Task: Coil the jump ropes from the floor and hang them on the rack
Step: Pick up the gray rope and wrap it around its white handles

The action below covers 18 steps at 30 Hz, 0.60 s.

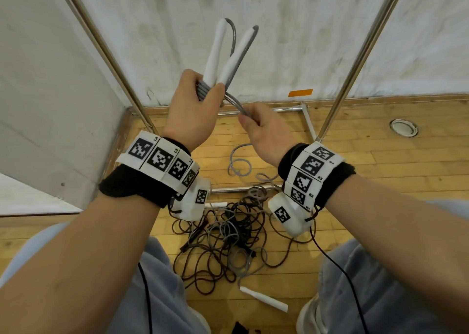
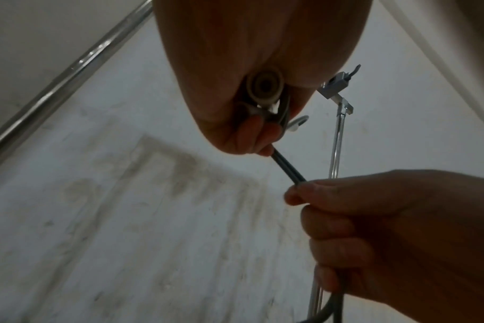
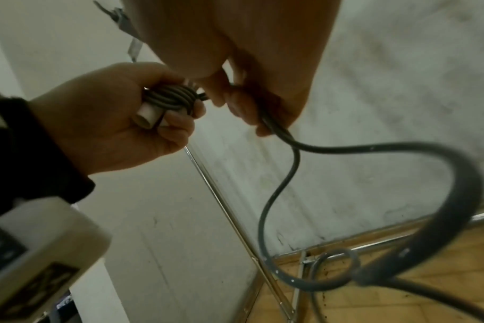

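Observation:
My left hand (image 1: 195,105) (image 3: 119,122) grips two white jump-rope handles (image 1: 228,54) (image 2: 264,88) held upright side by side. Several turns of the grey rope (image 3: 170,97) are wound round their lower ends. My right hand (image 1: 264,130) (image 2: 373,223) pinches the doubled grey rope (image 2: 287,168) just right of the handles, pulled taut between both hands. The rest of that rope (image 3: 285,174) hangs in loops down to the floor (image 1: 238,166). The metal rack's uprights (image 1: 106,54) (image 1: 355,62) stand to both sides.
A tangle of dark and grey ropes (image 1: 228,234) lies on the wooden floor between my knees, with a loose white handle (image 1: 264,302) near my right foot. A rack base bar (image 1: 243,189) crosses the floor. White walls close in ahead and left. A hook (image 2: 299,122) shows on the rack.

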Each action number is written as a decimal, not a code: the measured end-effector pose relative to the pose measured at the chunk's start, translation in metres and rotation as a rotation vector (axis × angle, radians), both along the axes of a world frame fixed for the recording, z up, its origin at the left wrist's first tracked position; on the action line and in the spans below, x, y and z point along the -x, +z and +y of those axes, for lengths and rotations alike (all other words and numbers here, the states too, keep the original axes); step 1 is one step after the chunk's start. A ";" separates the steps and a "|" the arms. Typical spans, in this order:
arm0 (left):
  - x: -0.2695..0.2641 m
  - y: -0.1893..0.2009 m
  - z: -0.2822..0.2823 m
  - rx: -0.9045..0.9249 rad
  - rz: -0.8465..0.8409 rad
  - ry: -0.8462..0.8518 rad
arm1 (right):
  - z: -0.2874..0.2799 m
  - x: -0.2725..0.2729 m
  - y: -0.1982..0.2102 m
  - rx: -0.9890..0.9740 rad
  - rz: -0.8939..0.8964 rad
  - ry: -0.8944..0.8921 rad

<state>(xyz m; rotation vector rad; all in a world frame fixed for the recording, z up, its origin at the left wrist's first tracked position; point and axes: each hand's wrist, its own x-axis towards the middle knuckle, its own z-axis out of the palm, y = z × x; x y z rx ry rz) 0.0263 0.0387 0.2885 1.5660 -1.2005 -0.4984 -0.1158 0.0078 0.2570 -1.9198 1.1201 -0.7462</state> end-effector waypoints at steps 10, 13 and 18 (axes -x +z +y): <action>-0.015 -0.010 0.000 -0.013 -0.328 0.082 | -0.004 0.003 0.004 -0.183 0.021 0.047; -0.023 -0.014 -0.002 -0.065 -0.426 0.133 | -0.004 0.007 0.008 -0.085 0.053 0.062; -0.029 -0.028 -0.004 -0.216 -0.495 0.129 | 0.005 0.006 0.013 0.031 0.182 0.166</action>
